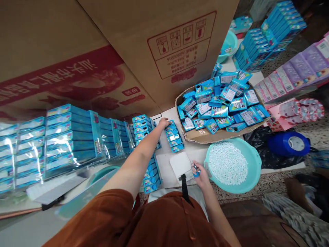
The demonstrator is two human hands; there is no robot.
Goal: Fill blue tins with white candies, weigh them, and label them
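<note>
My left hand (163, 124) reaches forward over the white tabletop. Its fingers are closed on the far box of a short row of small blue boxes (174, 136) with round windows. Nearer my body, my right hand (202, 176) has its fingers curled round a small blue object (196, 171), partly hidden by them. A white square flat-topped device (180, 163) lies just left of that hand. Right of it stands a turquoise basin (253, 175) holding small white pellets (227, 163). Another row of blue boxes (152, 176) runs beside my left forearm.
A shallow cardboard tray (194, 137) is heaped with blue boxes. Large cartons (180, 44) wall off the back. Wrapped stacks of blue boxes (72, 137) stand left. A blue tape roll (289, 144) lies on black plastic at right, below pink and purple boxes (295, 70).
</note>
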